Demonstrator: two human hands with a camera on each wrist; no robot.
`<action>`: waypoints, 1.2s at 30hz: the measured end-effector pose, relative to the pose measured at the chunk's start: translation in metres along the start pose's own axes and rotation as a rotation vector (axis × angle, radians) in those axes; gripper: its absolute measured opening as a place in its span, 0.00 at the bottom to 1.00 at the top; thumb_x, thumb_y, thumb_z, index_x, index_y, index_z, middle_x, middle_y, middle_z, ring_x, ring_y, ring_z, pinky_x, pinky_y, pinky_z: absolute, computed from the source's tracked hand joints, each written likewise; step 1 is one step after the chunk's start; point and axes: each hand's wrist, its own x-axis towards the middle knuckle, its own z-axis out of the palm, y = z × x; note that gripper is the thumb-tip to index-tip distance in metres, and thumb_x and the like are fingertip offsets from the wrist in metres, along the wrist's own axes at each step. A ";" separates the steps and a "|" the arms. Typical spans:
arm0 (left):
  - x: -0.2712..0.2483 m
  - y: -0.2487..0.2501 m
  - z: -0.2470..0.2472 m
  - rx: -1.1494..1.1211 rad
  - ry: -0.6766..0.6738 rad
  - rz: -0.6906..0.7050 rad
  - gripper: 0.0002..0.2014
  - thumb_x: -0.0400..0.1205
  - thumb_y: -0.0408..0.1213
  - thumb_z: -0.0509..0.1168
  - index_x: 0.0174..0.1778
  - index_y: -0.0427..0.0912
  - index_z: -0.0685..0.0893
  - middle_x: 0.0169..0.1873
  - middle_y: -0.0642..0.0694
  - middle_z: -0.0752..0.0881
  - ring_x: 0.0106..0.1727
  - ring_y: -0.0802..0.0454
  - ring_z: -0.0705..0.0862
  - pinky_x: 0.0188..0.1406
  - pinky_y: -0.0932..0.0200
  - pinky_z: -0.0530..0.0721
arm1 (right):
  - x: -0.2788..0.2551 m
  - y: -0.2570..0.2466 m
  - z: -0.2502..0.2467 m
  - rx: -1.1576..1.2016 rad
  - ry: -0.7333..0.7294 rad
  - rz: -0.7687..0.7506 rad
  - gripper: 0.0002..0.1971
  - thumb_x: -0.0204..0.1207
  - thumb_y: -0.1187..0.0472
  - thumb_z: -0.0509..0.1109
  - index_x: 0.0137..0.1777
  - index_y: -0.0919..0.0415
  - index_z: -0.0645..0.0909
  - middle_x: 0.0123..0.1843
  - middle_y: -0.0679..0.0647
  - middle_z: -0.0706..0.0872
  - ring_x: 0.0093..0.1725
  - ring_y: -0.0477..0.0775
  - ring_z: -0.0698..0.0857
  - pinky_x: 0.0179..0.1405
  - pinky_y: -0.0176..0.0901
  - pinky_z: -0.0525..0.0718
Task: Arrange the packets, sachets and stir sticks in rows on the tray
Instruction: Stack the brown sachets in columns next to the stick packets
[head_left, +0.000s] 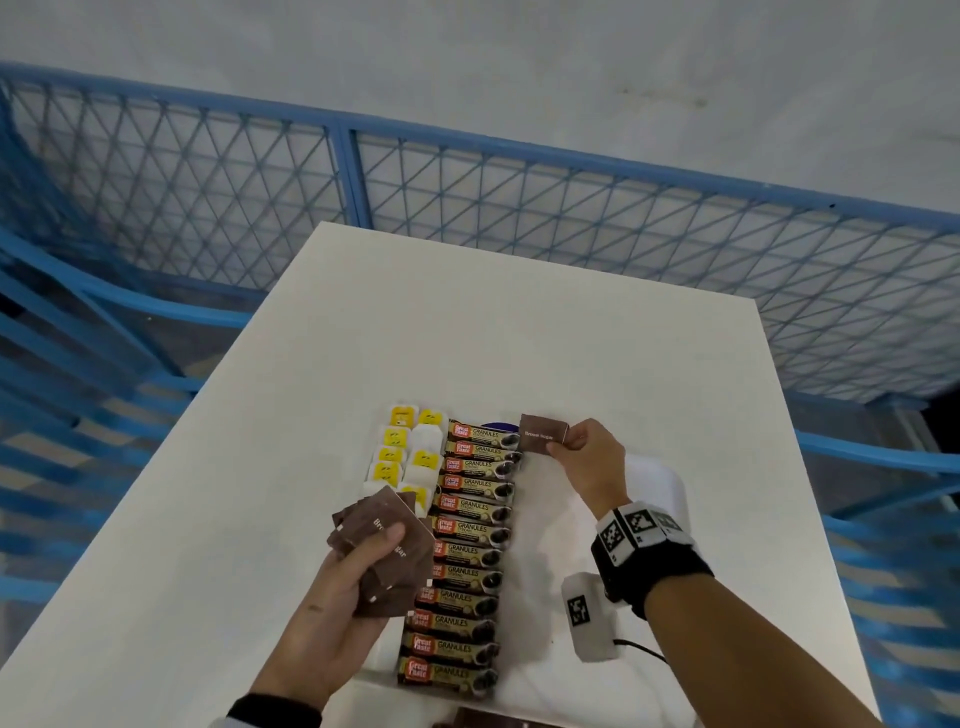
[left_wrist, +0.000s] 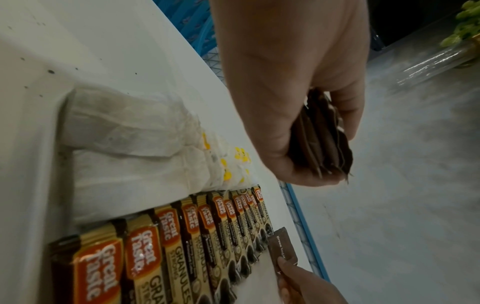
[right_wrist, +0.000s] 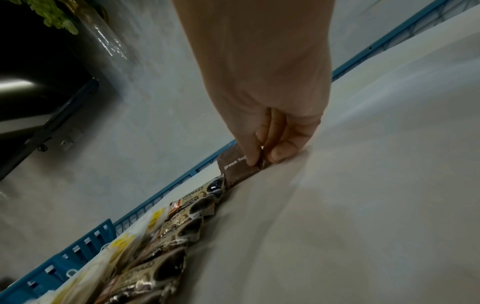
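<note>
A white tray (head_left: 657, 486) lies on the table. On its left side are tea bags (head_left: 410, 457) with yellow tags in two columns, then one long column of Great Taste coffee packets (head_left: 467, 551). My right hand (head_left: 569, 440) pinches a single brown sugar sachet (head_left: 540, 434) between thumb and forefinger at the tray's far end, just right of the coffee column; in the right wrist view the sachet (right_wrist: 233, 170) stands on edge against the tray. My left hand (head_left: 379, 561) holds a fanned stack of brown sugar sachets (head_left: 397, 551) above the tray's left side, the stack (left_wrist: 324, 139) gripped between thumb and fingers.
The white table (head_left: 519, 322) is ringed by a blue mesh fence (head_left: 519, 176). A white marker box (head_left: 589, 618) with a black cable lies at the tray's near right. The tray's surface right of the coffee column is bare. A glass vase with greenery (right_wrist: 52, 16) stands beyond the fence.
</note>
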 end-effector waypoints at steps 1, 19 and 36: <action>0.001 0.000 0.000 0.006 -0.003 0.003 0.18 0.71 0.32 0.63 0.57 0.41 0.84 0.46 0.40 0.90 0.44 0.50 0.90 0.36 0.60 0.89 | 0.000 0.000 0.001 -0.007 0.003 -0.003 0.10 0.70 0.67 0.75 0.42 0.63 0.75 0.33 0.47 0.77 0.37 0.49 0.77 0.29 0.24 0.72; -0.011 -0.004 0.010 0.049 -0.041 -0.029 0.34 0.54 0.34 0.80 0.58 0.39 0.84 0.50 0.35 0.89 0.50 0.41 0.88 0.43 0.53 0.89 | -0.083 -0.052 -0.028 0.066 -0.305 -0.119 0.06 0.77 0.54 0.69 0.40 0.50 0.77 0.38 0.48 0.84 0.36 0.46 0.83 0.34 0.29 0.76; -0.034 -0.010 0.023 0.143 -0.144 0.022 0.15 0.71 0.28 0.64 0.53 0.37 0.85 0.43 0.37 0.89 0.40 0.49 0.89 0.31 0.60 0.87 | -0.155 -0.066 -0.041 0.549 -0.611 0.040 0.02 0.77 0.69 0.67 0.47 0.65 0.77 0.41 0.58 0.85 0.37 0.51 0.86 0.35 0.42 0.86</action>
